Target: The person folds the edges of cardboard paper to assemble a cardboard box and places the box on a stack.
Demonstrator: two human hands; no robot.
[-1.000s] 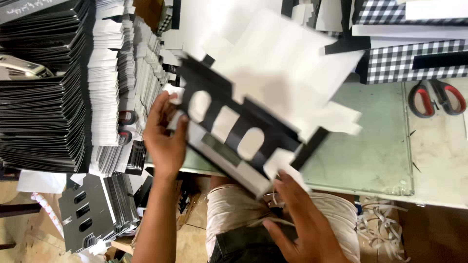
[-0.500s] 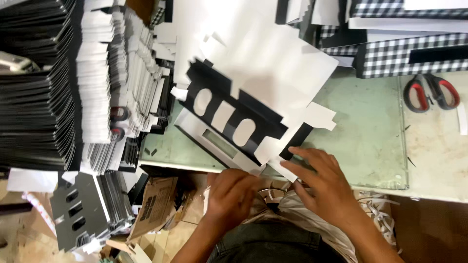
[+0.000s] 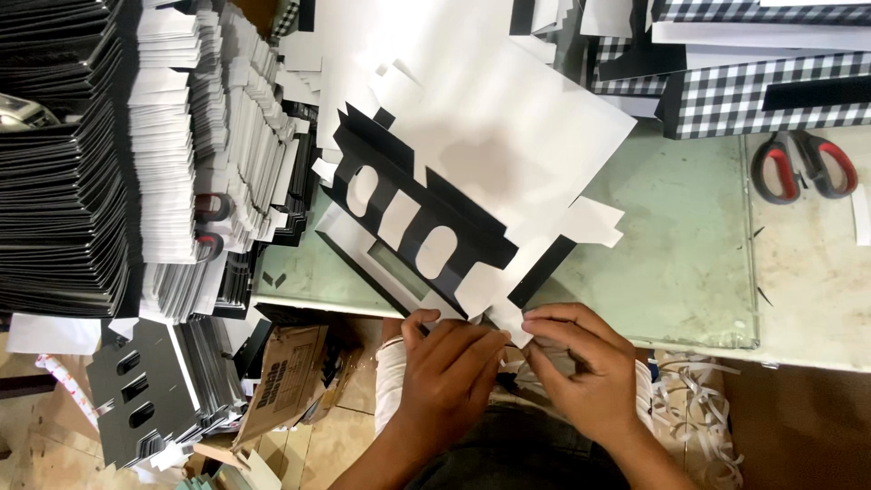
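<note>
A flat die-cut cardboard box blank (image 3: 490, 154), white on one face with black strips and oval cut-outs, lies tilted over the green glass table top (image 3: 671, 254). Both hands meet at its near corner, at the table's front edge. My left hand (image 3: 449, 372) pinches a small white flap there. My right hand (image 3: 581, 363) has its fingers closed on the same flap from the right. A second grey blank (image 3: 372, 259) lies under the first one.
Tall stacks of black and white flat blanks (image 3: 109, 154) fill the left side. Checkered black-and-white boxes (image 3: 762, 82) stand at the back right. Red-handled scissors (image 3: 803, 163) lie at the right. A brown carton (image 3: 290, 381), black blanks and paper strips (image 3: 699, 399) sit on the floor.
My left hand has left the blank's left side and come down to its near corner. My right hand has risen to the same corner. The blank has shifted slightly.
</note>
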